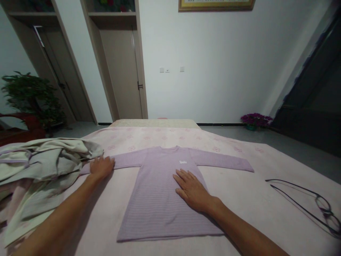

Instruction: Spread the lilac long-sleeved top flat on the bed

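Note:
A purple, finely striped long-sleeved shirt [160, 192] lies spread flat, its neckline away from me and both sleeves stretched out sideways. Small white lettering shows on its chest. My left hand [102, 166] rests on the sleeve at the left, near the cuff, fingers pointing forward; whether it pinches any cloth does not show. On the right side of the shirt's body, just below the lettering, my right hand [190, 188] lies flat with its fingers apart, holding nothing.
A pink flowered sheet [239, 206] lies under the shirt. Rumpled grey and cream clothes [48, 163] are heaped at the left, close to my left hand. Black-framed glasses [301, 204] lie unfolded at the right. Beyond stand a door [121, 71] and purple flowers [255, 120].

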Available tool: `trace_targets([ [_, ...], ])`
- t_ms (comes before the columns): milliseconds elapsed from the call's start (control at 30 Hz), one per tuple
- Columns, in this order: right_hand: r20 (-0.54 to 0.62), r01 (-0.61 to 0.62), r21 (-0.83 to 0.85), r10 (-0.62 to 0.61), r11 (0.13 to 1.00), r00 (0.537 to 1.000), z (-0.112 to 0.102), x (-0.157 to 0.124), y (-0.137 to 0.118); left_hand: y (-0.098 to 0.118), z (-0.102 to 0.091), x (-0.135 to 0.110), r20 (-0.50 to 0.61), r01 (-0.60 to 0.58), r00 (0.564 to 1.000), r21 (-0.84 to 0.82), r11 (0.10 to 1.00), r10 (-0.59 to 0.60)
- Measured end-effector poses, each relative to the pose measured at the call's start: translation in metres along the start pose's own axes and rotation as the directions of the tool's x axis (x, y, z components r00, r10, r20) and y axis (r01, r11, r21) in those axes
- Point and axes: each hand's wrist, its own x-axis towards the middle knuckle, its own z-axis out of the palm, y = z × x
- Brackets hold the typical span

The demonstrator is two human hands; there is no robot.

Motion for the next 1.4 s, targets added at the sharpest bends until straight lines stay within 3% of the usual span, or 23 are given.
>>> trace_targets([
  [100, 0.02, -0.003, 0.002, 0.003, 1.0, 1.0, -0.002, 0.0, -0.001, 0.068, -0.007, -0.005, -0.024, -0.17, 0.985, -0.058, 0.984, 0.169],
  [233, 0.033, -0.009, 0.024, 0.008, 1.0, 0.999, -0.004, -0.001, -0.001, 0.155, -0.005, -0.017, -0.048, -0.305, 0.952, -0.13, 0.943, 0.302],
  [367, 0.048, -0.01, 0.051, 0.007, 0.999, 0.999, -0.006, -0.001, 0.0, 0.203, 0.003, -0.031, -0.05, -0.365, 0.931, -0.177, 0.914, 0.362],
  [633, 0.029, -0.03, 0.063, 0.028, 0.998, 0.999, -0.005, -0.004, 0.005, 0.204, 0.013, -0.036, -0.055, -0.375, 0.927, -0.182, 0.909, 0.372],
  [767, -0.055, -0.168, -0.021, 0.167, 0.986, 0.985, -0.006, -0.003, 0.026, 0.203, 0.014, -0.037, -0.073, -0.378, 0.926, -0.162, 0.911, 0.371],
  [867, -0.037, -0.264, -0.039, 0.263, 0.964, 0.964, -0.007, -0.002, 0.042, 0.204, 0.014, -0.038, -0.082, -0.373, 0.927, -0.154, 0.915, 0.365],
  [1033, -0.117, -0.28, -0.057, 0.272, 0.958, 0.955, -0.012, 0.005, 0.048, 0.204, 0.015, -0.039, -0.106, -0.379, 0.925, -0.153, 0.913, 0.366],
  [1167, -0.141, -0.309, -0.061, 0.298, 0.949, 0.944, -0.021, 0.029, 0.058, 0.205, 0.015, -0.04, -0.098, -0.373, 0.927, -0.157, 0.914, 0.362],
  [1267, -0.064, -0.368, -0.048, 0.365, 0.929, 0.929, -0.023, 0.062, 0.072, 0.205, 0.014, -0.04, -0.101, -0.371, 0.928, -0.153, 0.916, 0.359],
  [1400, 0.014, -0.351, -0.018, 0.351, 0.936, 0.936, -0.014, 0.109, 0.083, 0.206, 0.012, -0.04, -0.087, -0.362, 0.932, -0.154, 0.919, 0.353],
])
